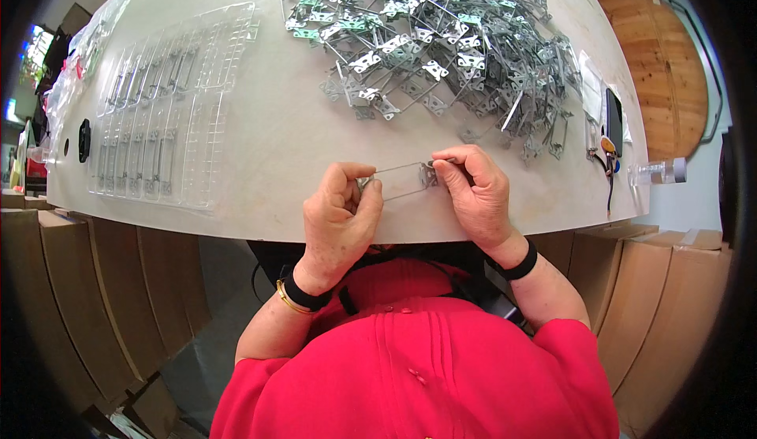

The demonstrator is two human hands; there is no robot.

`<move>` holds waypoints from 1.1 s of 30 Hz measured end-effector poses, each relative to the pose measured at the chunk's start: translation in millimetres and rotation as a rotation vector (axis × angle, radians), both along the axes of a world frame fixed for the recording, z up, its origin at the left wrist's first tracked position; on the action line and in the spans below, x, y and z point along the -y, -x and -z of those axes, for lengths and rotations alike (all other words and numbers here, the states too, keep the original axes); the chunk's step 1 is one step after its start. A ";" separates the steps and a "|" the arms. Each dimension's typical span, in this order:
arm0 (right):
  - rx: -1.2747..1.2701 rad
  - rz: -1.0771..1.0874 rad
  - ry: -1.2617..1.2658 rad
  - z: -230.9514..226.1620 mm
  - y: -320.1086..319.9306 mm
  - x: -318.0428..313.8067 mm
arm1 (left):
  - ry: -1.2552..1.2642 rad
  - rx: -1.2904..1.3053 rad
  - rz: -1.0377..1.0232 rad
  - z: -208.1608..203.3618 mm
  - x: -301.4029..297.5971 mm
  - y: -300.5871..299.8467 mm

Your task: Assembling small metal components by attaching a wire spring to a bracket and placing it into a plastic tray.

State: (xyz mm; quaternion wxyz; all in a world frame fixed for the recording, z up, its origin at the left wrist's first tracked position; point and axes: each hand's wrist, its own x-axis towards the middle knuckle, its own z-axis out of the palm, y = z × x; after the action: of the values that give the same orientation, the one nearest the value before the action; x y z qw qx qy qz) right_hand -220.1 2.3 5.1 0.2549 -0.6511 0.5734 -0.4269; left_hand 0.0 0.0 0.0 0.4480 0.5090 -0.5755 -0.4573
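Observation:
Between my hands, over the table's near edge, is a metal bracket frame (400, 169) made of two thin rods with a small plate at each end. My left hand (344, 212) pinches its left end, and my right hand (473, 191) grips the plate at the right end. The fingers hide part of both ends. Beyond my hands lies a large heap of similar metal bracket frames (441, 45), tangled together. To the left, a clear plastic tray (206, 135) holds several of these frames in two rows of slots.
A black phone (613, 124) lies at the table's right side, by a cable and a small yellow-and-black item (607, 146). A clear bottle (658, 172) lies at the right edge. A small black object (84, 141) sits left of the tray. Cardboard boxes (67, 281) stand below the table.

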 end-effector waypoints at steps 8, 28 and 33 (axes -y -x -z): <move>0.035 0.010 0.087 1.5 2.2 -4.5 | -0.010 -0.047 0.020 4.0 1.2 -1.5; -0.038 -0.013 0.091 -4.6 4.4 -15.9 | -0.014 -0.024 -0.002 5.3 2.1 -2.7; -0.064 -0.036 0.116 -6.2 3.3 -15.2 | -0.018 -0.024 0.001 5.9 2.3 -3.1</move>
State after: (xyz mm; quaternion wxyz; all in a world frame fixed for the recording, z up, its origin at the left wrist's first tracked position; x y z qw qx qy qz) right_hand -223.4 17.5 11.2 0.2059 -0.6885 0.5435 -0.4338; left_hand 3.1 -2.3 -5.9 0.4502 0.5072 -0.5662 -0.4686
